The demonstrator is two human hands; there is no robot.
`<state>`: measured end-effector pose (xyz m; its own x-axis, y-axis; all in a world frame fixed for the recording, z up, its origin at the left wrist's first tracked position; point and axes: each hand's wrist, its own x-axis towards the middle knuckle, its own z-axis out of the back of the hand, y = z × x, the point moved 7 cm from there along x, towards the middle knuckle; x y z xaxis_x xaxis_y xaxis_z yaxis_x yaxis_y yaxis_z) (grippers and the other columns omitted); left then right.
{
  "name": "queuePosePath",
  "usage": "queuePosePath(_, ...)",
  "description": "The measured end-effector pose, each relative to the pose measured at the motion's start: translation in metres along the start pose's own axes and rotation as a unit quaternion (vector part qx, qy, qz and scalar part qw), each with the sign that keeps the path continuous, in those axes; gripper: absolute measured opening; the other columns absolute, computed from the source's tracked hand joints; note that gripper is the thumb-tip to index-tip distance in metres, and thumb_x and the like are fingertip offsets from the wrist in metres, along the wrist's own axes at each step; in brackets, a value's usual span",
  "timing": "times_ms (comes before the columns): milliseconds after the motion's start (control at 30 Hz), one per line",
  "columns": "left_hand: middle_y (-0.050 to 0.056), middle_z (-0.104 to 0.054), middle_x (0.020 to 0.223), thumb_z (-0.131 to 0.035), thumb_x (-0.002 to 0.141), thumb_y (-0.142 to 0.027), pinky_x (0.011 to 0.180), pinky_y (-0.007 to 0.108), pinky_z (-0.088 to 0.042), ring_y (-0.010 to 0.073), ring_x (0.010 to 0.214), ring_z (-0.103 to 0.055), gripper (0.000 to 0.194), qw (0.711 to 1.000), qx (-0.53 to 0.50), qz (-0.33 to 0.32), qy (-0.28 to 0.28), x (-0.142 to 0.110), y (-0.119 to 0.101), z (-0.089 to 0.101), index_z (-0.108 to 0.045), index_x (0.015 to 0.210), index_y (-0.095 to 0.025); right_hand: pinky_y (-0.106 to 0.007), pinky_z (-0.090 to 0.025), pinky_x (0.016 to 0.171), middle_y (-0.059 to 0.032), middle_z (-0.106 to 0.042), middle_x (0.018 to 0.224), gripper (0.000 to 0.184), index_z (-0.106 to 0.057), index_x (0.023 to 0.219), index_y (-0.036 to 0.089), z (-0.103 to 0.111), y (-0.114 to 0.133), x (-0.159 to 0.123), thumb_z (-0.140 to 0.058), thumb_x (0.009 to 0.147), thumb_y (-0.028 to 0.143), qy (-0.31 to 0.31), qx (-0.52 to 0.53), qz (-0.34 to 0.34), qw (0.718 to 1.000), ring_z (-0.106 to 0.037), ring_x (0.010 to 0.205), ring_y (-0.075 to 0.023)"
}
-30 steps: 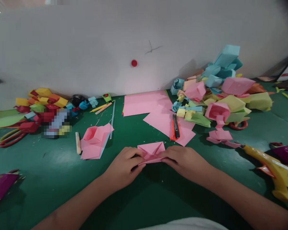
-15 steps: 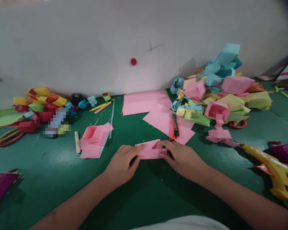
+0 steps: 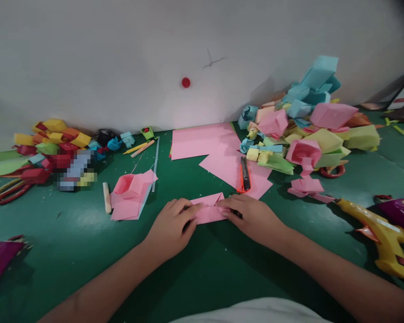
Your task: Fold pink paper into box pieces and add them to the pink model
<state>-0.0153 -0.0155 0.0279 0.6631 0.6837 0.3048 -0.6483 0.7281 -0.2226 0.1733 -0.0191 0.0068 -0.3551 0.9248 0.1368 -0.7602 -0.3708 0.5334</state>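
Observation:
Between my hands, near the middle of the green table (image 3: 202, 278), is a folded piece of pink paper (image 3: 209, 214). My left hand (image 3: 173, 224) pinches its left end between thumb and fingers. At the right end, my right hand (image 3: 252, 217) grips the paper the same way, with fingertips on the upper fold. A flap stands partly raised along the far edge. Just beyond my right hand, a black and orange utility knife (image 3: 245, 175) lies on pink paper sheets (image 3: 218, 170). Left of my left hand sits a pink folded paper piece (image 3: 129, 195) on other sheets.
At right are a heap of coloured folded paper (image 3: 299, 119), a yellow glue gun (image 3: 380, 231) and a purple tool (image 3: 402, 213). Smaller paper pieces (image 3: 59, 137) and red-handled scissors (image 3: 15, 190) lie at left. A white wall (image 3: 121, 58) rises behind the table.
The near strip of the pink paper is pressed flatter, and my right fingers have shifted slightly down onto its fold. Both hands keep hold of it. The view has shifted slightly.

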Motion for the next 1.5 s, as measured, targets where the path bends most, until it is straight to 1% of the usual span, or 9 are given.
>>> queuePosePath(100, 0.011, -0.064, 0.117, -0.053, 0.096, -0.017, 0.087, 0.043, -0.052, 0.0263, 0.103, -0.059, 0.031, 0.997, 0.066, -0.036, -0.018, 0.000, -0.010, 0.004, -0.068, 0.122, -0.023, -0.032, -0.050, 0.073, -0.0058, -0.068, 0.098, 0.028, -0.072, 0.119, 0.029, -0.001, 0.002, -0.001, -0.051, 0.102, 0.032, -0.017, -0.051, 0.036, 0.998, -0.064, 0.091, -0.0202)
queuePosePath(267, 0.010, -0.070, 0.107, -0.049, 0.098, -0.012, 0.086, 0.041, -0.053, 0.0237, 0.098, -0.063, 0.024, 0.987, 0.088, -0.131, -0.036, -0.003, -0.030, 0.005, -0.069, 0.111, -0.014, -0.035, -0.051, 0.074, -0.0090, -0.065, 0.110, 0.026, -0.072, 0.118, 0.027, 0.004, 0.013, -0.004, -0.053, 0.101, 0.030, -0.050, -0.138, 0.079, 0.986, -0.059, 0.096, -0.0241)
queuePosePath(400, 0.010, -0.071, 0.107, -0.050, 0.100, -0.019, 0.086, 0.041, -0.053, 0.0244, 0.098, -0.064, 0.022, 0.988, 0.086, -0.125, -0.022, -0.003, -0.029, 0.002, -0.068, 0.112, -0.013, -0.040, -0.051, 0.080, -0.0106, -0.066, 0.113, 0.025, -0.071, 0.117, 0.024, 0.009, 0.025, -0.008, -0.052, 0.100, 0.023, -0.068, -0.165, 0.116, 0.977, -0.057, 0.096, -0.0259)
queuePosePath(567, 0.008, -0.072, 0.103, -0.049, 0.100, -0.015, 0.080, 0.038, -0.052, 0.0217, 0.091, -0.064, 0.022, 0.984, 0.116, -0.133, 0.001, -0.005, -0.030, -0.002, -0.068, 0.111, -0.014, -0.043, -0.049, 0.091, -0.0096, -0.069, 0.114, 0.023, -0.071, 0.113, 0.020, 0.002, 0.039, -0.014, -0.052, 0.101, 0.021, -0.032, -0.135, 0.220, 0.965, -0.057, 0.106, -0.0256)
queuePosePath(733, 0.008, -0.072, 0.103, -0.050, 0.099, -0.011, 0.093, 0.039, -0.050, 0.0218, 0.099, -0.064, 0.022, 0.975, 0.123, -0.181, -0.032, -0.008, -0.038, 0.002, -0.067, 0.112, -0.013, -0.042, -0.050, 0.088, -0.0078, -0.071, 0.110, 0.019, -0.073, 0.105, 0.019, 0.001, 0.035, -0.014, -0.054, 0.099, 0.018, -0.066, -0.123, 0.211, 0.967, -0.060, 0.102, -0.0250)
queuePosePath(867, 0.008, -0.073, 0.103, -0.049, 0.099, -0.011, 0.086, 0.034, -0.053, 0.0200, 0.095, -0.066, 0.023, 0.980, 0.091, -0.175, -0.036, -0.009, -0.036, 0.003, -0.067, 0.113, -0.011, -0.043, -0.050, 0.090, -0.0073, -0.072, 0.109, 0.018, -0.073, 0.105, 0.019, -0.001, 0.035, -0.015, -0.057, 0.097, 0.015, -0.065, -0.117, 0.207, 0.969, -0.060, 0.102, -0.0255)
queuePosePath(1000, 0.008, -0.073, 0.101, -0.050, 0.098, -0.010, 0.079, 0.034, -0.053, 0.0202, 0.089, -0.066, 0.023, 0.980, 0.095, -0.173, -0.030, -0.010, -0.036, 0.002, -0.068, 0.112, -0.011, -0.043, -0.048, 0.093, -0.0082, -0.072, 0.112, 0.019, -0.071, 0.108, 0.017, -0.001, 0.036, -0.015, -0.057, 0.096, 0.012, -0.061, -0.114, 0.218, 0.967, -0.058, 0.108, -0.0259)
queuePosePath(1133, 0.008, -0.073, 0.099, -0.049, 0.099, -0.011, 0.077, 0.034, -0.054, 0.0201, 0.087, -0.065, 0.022, 0.979, 0.102, -0.171, -0.038, -0.011, -0.037, 0.003, -0.068, 0.110, -0.011, -0.041, -0.049, 0.090, -0.0088, -0.072, 0.109, 0.022, -0.071, 0.111, 0.015, -0.002, 0.037, -0.016, -0.056, 0.096, 0.008, -0.059, -0.110, 0.235, 0.964, -0.061, 0.103, -0.0243)
queuePosePath(1500, 0.008, -0.070, 0.095, -0.045, 0.100, -0.010, 0.084, 0.037, -0.056, 0.0211, 0.092, -0.065, 0.024, 0.984, 0.076, -0.159, -0.009, -0.008, -0.039, -0.002, -0.068, 0.107, -0.010, -0.041, -0.053, 0.088, -0.0097, -0.074, 0.112, 0.027, -0.071, 0.114, 0.015, 0.000, 0.035, -0.017, -0.053, 0.096, 0.007, -0.054, -0.108, 0.254, 0.960, -0.065, 0.101, -0.0245)
